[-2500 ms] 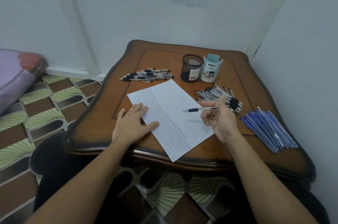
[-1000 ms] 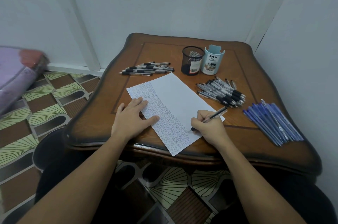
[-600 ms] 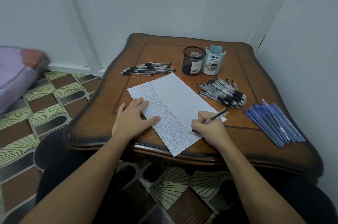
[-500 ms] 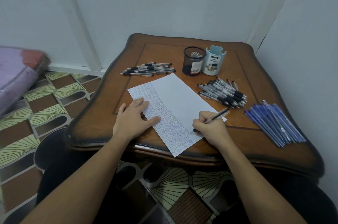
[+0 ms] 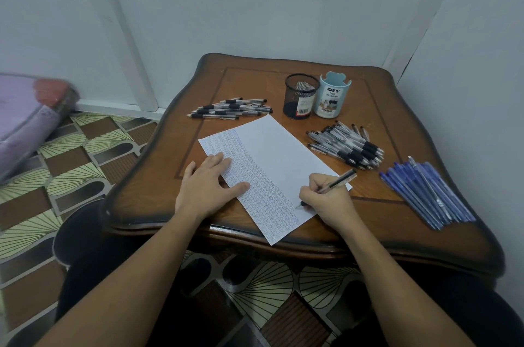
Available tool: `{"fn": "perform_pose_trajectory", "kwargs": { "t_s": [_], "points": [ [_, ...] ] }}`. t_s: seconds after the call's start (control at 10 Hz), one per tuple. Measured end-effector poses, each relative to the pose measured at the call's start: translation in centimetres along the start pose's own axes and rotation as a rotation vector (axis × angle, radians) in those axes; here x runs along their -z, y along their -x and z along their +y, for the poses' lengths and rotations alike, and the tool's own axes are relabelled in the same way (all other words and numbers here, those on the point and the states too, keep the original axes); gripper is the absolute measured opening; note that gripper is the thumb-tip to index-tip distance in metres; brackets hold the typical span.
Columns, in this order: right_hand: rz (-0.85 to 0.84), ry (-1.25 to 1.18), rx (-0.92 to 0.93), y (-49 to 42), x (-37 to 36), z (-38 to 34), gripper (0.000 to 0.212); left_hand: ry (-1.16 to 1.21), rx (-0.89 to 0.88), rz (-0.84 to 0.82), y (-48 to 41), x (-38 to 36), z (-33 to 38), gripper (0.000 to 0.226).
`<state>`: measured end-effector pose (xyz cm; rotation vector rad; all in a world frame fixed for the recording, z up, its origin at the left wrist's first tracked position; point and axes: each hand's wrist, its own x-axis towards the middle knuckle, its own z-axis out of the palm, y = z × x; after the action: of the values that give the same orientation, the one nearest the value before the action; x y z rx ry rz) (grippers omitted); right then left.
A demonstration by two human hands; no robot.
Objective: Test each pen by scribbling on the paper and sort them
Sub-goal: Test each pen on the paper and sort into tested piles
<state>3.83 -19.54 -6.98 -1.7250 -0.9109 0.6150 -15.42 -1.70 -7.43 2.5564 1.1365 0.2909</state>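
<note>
Right hand (image 5: 326, 202) had carried pen (image 5: 336, 183) from the black pile down to paper (image 5: 272, 159); fingers held it, tip toward left hand (image 5: 205, 186), flat on paper.

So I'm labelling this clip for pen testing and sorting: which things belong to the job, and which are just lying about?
Part of the job:
- right hand with the pen on the paper
- left hand flat on the sheet
- clear pens: far-left pile, right pile
- blue pens
- mesh cup and DIY organizer, probably

Lying about:
- purple bundle on the floor
</note>
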Motion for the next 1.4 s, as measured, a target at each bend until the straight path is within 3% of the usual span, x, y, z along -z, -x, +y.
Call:
{"fn": "perform_pose_trajectory", "kwargs": {
  "t_s": [0.3,0.4,0.6,0.7,0.8,0.9,1.2,1.4],
  "points": [
    [0.002,-0.028,-0.003,-0.3,0.2,0.5,0.049,0.007,0.003,-0.002,0.0,0.0,0.0,0.079],
    [0.014,0.0,0.004,-0.3,0.1,0.6,0.04,0.007,0.002,-0.004,-0.1,0.0,0.0,0.079],
    [0.194,-0.193,-0.086,-0.8,0.7,-0.3,0.041,0.003,0.009,-0.007,-0.2,-0.1,-0.1,0.08],
    [0.184,-0.251,-0.127,-0.7,0.8,-1.0,0.056,0.006,0.008,-0.009,-0.2,-0.1,0.0,0.08],
    [0.197,-0.268,-0.136,-0.7,0.5,-1.4,0.051,-0.001,0.007,-0.013,-0.1,0.0,-0.1,0.08],
    [0.202,-0.295,-0.143,-0.9,0.3,-1.5,0.033,0.001,0.004,-0.012,-0.1,0.1,0.0,0.08],
    [0.181,-0.275,-0.14,-1.1,0.2,-1.7,0.037,0.008,0.001,-0.01,0.1,0.2,0.1,0.079],
    [0.09,-0.166,-0.295,-2.2,0.8,-2.9,0.033,0.005,0.001,-0.019,0.2,0.4,0.2,0.08]
  ]
}}
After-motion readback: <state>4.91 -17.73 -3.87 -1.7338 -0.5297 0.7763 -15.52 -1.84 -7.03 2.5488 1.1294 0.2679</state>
